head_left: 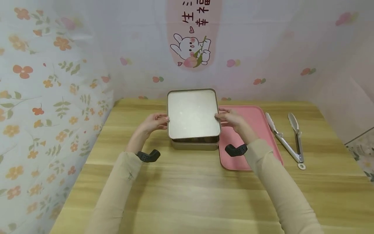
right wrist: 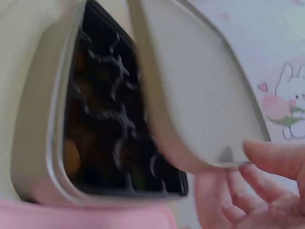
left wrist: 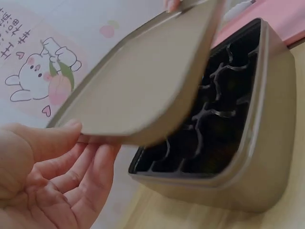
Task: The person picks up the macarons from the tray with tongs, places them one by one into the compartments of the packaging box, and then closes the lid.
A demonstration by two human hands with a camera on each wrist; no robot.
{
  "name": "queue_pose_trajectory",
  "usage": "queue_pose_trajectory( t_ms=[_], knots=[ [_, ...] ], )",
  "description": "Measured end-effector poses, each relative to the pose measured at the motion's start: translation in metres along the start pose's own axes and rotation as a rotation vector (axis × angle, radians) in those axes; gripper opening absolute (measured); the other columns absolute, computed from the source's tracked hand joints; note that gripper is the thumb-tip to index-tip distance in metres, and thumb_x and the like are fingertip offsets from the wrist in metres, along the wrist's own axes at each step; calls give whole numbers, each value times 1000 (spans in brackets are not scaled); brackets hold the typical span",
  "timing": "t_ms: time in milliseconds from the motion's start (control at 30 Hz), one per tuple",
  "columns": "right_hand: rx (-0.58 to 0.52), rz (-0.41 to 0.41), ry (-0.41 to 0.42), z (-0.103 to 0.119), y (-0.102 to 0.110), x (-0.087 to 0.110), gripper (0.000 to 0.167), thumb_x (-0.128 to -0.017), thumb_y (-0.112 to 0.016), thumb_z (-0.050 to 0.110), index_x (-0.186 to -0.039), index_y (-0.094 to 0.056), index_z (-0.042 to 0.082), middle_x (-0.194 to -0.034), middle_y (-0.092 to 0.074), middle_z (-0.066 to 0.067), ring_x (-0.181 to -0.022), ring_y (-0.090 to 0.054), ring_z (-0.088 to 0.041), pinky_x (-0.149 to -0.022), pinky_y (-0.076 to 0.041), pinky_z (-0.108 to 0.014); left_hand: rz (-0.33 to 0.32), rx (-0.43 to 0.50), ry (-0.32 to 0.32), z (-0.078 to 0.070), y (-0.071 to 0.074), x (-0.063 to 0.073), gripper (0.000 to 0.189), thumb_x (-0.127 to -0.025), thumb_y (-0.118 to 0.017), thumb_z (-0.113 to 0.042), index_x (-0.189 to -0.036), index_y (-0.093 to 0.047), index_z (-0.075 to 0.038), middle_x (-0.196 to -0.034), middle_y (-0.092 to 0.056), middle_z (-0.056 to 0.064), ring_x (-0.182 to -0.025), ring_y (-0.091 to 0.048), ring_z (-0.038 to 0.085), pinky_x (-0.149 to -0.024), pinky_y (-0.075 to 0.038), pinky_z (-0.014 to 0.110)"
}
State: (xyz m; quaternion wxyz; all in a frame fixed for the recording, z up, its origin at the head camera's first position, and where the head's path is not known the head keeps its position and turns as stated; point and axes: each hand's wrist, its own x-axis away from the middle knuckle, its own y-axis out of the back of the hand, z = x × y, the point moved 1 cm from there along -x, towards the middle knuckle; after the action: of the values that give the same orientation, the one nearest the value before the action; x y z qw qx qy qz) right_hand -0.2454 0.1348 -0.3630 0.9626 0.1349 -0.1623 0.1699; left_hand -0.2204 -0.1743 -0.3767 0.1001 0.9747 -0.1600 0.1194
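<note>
A square metal lid (head_left: 193, 113) is held up, tilted, over a square tin box (head_left: 195, 145). My left hand (head_left: 155, 123) pinches its left edge, thumb on top and fingers beneath. At the opposite edge my right hand (head_left: 232, 119) grips it the same way. Below the raised lid, the left wrist view shows a black divided insert (left wrist: 219, 109) inside the tin. Its wavy-walled compartments look dark, and an orange-brown patch (right wrist: 72, 156) shows in one in the right wrist view. What else lies in them is too dark to tell.
Just right of the tin lies a pink tray (head_left: 248, 113), partly under my right forearm. Farther right, metal tongs (head_left: 287, 143) rest spread apart on the wooden table (head_left: 181, 195). A patterned cloth (head_left: 131, 42) hangs behind the table and along its left side.
</note>
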Motion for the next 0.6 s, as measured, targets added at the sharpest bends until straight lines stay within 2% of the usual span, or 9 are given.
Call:
queue_pose_trajectory(
  t_ms=[133,233,400,600],
  knots=[
    [30,20,31,4,11,1,60,-93,-50,10,-145,-21,3,-135,-42,-21,-79,-56,0,-95,-47,-40,-12,-48,-38,-10,-4,-6,52,-92,-54,-18,-134,-35,6,-122,-52,23,-102,-58,26,-89,-51,34],
    [35,-18,70,6,16,3,63,-91,-54,11,-145,-22,5,-140,-36,-24,-83,-56,0,-96,-46,-42,-29,-129,-42,-18,-8,-7,49,-94,-49,-10,-137,-32,3,-130,-46,23,-111,-53,32,-94,-48,39],
    [23,-68,168,6,19,6,62,-89,-58,11,-143,-29,6,-129,-47,-20,-83,-58,3,-92,-50,-37,-64,-149,-72,-23,-10,-3,53,-92,-52,-6,-140,-30,-1,-131,-45,21,-113,-51,33,-96,-46,43],
    [-16,-86,278,7,23,7,60,-87,-61,11,-141,-34,6,-102,-59,6,-83,-61,2,-84,-54,-30,-111,-139,-176,-23,-11,-3,48,-91,-51,-4,-137,-35,0,-127,-48,23,-108,-53,31,-93,-47,47]
  ],
)
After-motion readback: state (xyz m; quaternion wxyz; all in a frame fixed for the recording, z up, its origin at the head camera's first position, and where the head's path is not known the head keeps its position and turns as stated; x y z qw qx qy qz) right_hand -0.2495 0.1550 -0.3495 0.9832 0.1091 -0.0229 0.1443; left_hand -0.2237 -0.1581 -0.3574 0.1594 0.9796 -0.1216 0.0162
